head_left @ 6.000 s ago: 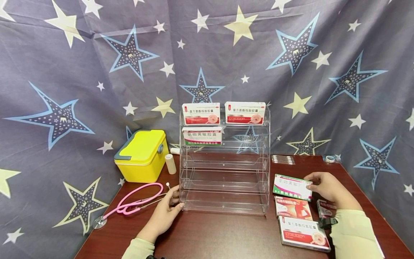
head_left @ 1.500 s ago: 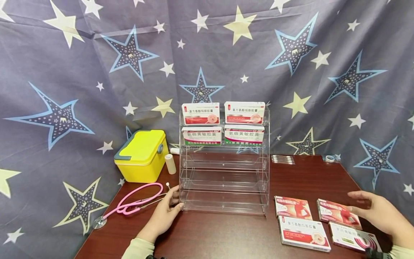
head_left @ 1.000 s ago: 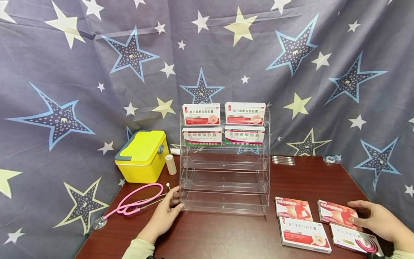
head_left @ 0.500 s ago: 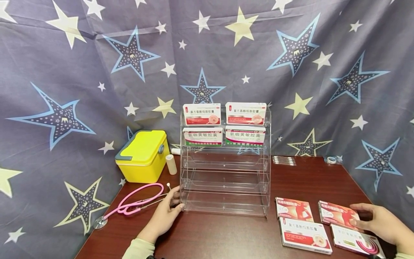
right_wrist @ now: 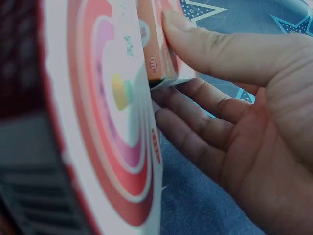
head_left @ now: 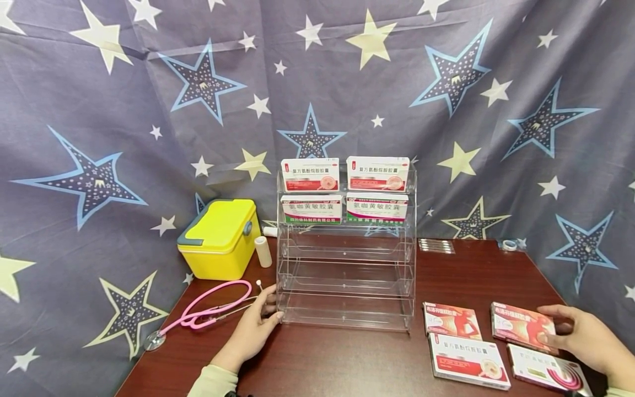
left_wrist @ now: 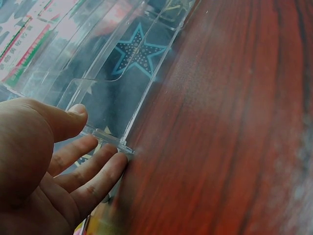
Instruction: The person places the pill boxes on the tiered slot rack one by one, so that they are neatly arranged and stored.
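My right hand (head_left: 585, 333) pinches the right end of a red medicine box (head_left: 523, 325), thumb on its face and fingers behind, in the head and right wrist views. Just in front of it lies a white medicine box with pink rings (head_left: 548, 369), large in the right wrist view. My left hand (head_left: 255, 325) touches the lower left corner of a clear tiered display rack (head_left: 342, 317); in the left wrist view its fingers (left_wrist: 100, 183) are extended against the rack's side. White-and-red boxes (head_left: 310, 175) fill the top tier, white-and-green boxes (head_left: 311, 209) the second.
Left of the right hand lie another red box (head_left: 451, 321) and a white-and-red box (head_left: 468, 361). A pink stethoscope (head_left: 198, 317), yellow case (head_left: 218, 240) and white roll (head_left: 263, 252) stand left of the rack. Swabs (head_left: 436, 246) and a tape roll (head_left: 508, 245) lie behind.
The white-and-green box that my right hand held is now on the second tier's right side. My right hand has come to the right-hand red box and taken hold of it. My left hand stayed put.
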{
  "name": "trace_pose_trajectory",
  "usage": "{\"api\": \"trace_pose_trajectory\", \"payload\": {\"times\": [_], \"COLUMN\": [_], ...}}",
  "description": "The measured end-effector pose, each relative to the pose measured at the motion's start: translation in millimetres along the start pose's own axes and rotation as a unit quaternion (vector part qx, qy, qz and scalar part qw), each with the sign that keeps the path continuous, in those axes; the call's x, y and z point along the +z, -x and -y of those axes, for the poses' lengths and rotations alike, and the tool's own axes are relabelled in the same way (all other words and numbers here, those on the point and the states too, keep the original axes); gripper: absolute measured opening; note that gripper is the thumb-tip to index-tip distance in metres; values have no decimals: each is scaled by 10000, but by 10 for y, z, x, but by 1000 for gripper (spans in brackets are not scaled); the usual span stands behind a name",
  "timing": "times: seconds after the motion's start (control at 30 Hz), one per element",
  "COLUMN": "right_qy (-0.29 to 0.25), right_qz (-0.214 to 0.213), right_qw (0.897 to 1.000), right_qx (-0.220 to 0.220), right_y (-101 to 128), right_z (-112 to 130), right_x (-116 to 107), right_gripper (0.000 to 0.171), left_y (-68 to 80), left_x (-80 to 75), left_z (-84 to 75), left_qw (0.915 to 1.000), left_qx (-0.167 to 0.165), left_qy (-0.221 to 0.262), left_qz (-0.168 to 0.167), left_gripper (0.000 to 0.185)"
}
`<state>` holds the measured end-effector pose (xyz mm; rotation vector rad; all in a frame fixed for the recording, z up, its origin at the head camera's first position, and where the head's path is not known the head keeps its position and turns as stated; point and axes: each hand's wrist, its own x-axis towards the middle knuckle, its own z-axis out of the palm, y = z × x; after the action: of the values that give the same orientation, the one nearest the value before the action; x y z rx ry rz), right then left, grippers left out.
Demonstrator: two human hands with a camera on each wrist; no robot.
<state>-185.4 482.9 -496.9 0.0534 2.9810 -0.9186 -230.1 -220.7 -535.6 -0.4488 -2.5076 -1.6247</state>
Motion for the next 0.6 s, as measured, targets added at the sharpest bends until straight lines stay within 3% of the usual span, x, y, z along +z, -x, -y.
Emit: {"api": "trace_pose_trajectory", "payload": {"times": [0.23,0.6], "right_qy": [40,531], "right_qz": [-178,-1346], "right_qw": [9998,9892], "right_qx": [-11,-238], "right_y": [2,60], "right_z": [8,53], "right_x": [-1,26], "right_gripper": [74,37], "left_y": [-6,-2], "left_x": [-2,2], "left_z": [-15,-2], "left_qw": [10000,9999], "left_qx": [41,87], "left_qy": [-84,-134], "left_qz": [23,-4], "left_gripper": [65,65]}}
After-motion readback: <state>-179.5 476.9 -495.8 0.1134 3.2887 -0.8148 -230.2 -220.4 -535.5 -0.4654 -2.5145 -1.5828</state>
